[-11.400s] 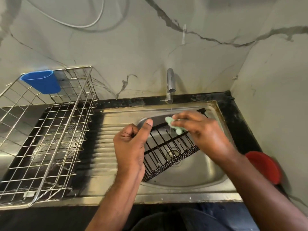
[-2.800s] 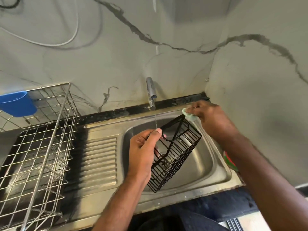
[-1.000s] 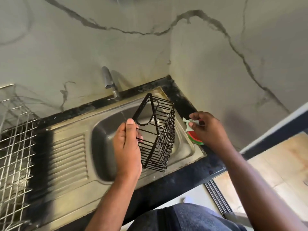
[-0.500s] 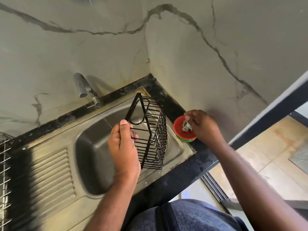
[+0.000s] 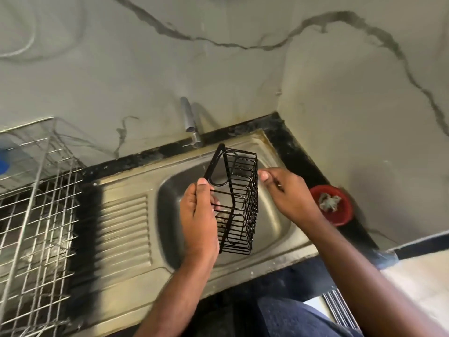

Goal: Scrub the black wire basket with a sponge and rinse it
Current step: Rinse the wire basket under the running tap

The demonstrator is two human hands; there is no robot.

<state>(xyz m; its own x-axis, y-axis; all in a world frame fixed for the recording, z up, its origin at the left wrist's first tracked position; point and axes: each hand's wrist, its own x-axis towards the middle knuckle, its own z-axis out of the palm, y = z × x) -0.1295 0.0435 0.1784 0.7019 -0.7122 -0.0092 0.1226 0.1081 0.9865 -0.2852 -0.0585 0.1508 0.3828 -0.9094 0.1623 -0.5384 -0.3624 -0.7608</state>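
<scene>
The black wire basket (image 5: pixel 239 203) hangs upright over the steel sink (image 5: pixel 274 222). My left hand (image 5: pixel 199 215) grips its left side, thumb on the frame. My right hand (image 5: pixel 286 193) is just to the right of the basket, holding nothing, its fingertips at or near the basket's upper right edge. The pale green sponge (image 5: pixel 328 201) lies crumpled in a red bowl (image 5: pixel 340 215) on the black counter to the right of the sink.
The tap (image 5: pixel 190 124) stands behind the sink with a thin stream of water falling. A steel wire dish rack (image 5: pixel 36 203) stands on the left beside the ribbed drainboard (image 5: pixel 126 232). Marble walls close in behind and on the right.
My right hand left the sponge in the red bowl and came back left to the basket. The camera swung back left, bringing the dish rack into view.
</scene>
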